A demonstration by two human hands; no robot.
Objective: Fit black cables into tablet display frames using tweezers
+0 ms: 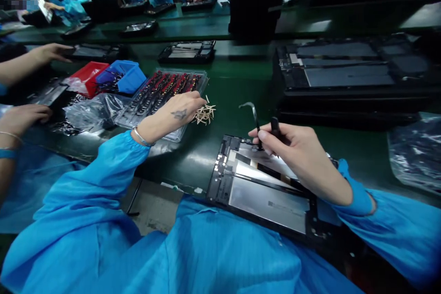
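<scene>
far left there's a co-worker's hand (25, 117) resting on the green desk (241, 87) by some crinkled plastic bags (91, 112), and another hand of theirs (51, 51) further back reaching toward a dark tray. not the wearer's hands, just neighbours on the line.

next over, a red bin (86, 76) and a blue bin (126, 76) sit side by side, tilted toward the seat, i'd guess so you can dip in without looking. right beside them is a clear parts tray (161, 94) with rows of small dark and reddish pieces, parked on the left within easy reach.

the left hand (177, 110) is stretched out over the near right corner of that tray, palm down, fingers curled narrow with the tips down by the tray edge. can't tell if there's a piece pinched in there, the tips are hidden. just past the fingertips lies a little heap of pale peeled-off strips (205, 114), looks like a scrap pile kept out of the way.

then the main thing: an opened tablet frame (265, 188) lying flat at the desk's near edge, partly over the lap, insides up. probably sits that close so both hands can work on it.

the right hand (292, 147) rests on the frame's upper part, fingers closed around a black tool (274, 126) held like a pen, tip down near the top corner. a thin curved ribbon strip (251, 111) stands up just beside it.

far right, stacked dark trays (344, 73) and another plastic bag (418, 151).
</scene>
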